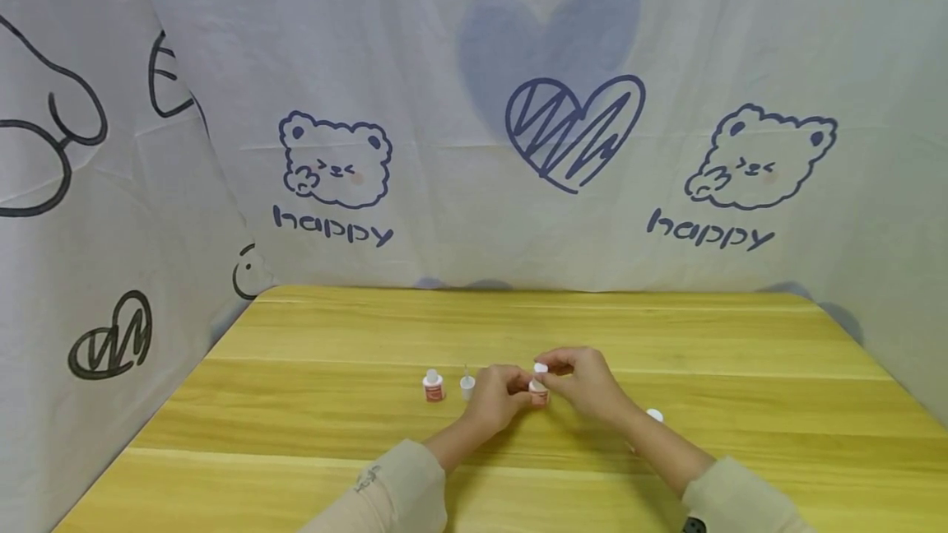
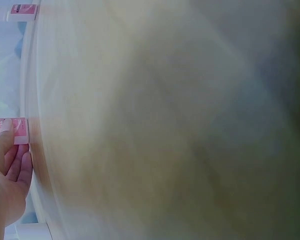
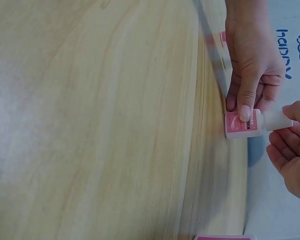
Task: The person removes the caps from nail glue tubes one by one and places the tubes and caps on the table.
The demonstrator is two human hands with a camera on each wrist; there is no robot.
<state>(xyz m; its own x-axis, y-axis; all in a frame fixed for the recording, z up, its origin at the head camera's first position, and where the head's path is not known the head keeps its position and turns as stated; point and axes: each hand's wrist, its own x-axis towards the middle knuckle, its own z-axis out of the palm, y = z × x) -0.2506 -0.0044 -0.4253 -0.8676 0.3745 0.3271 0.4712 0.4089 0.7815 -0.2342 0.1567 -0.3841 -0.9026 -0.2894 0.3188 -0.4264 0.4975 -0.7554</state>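
Observation:
A small white bottle with a pink label (image 1: 539,398) stands on the table between both hands. My left hand (image 1: 498,395) grips its body, with the thumb across the label in the right wrist view. On top of it is a white cap (image 3: 277,120), which my right hand (image 1: 588,381) pinches between thumb and fingers. The cap lies against the bottle's neck; whether it is threaded on cannot be seen. Left of my left hand, a white cap with a thin upright stem (image 1: 467,386) stands on the table.
Farther left stands a similar pink-labelled bottle (image 1: 433,389) with a pale narrow top. Behind my right forearm, a white-topped item (image 1: 654,414) is mostly hidden. The wooden table (image 1: 333,336) meets a printed cloth (image 1: 459,187) at its back edge.

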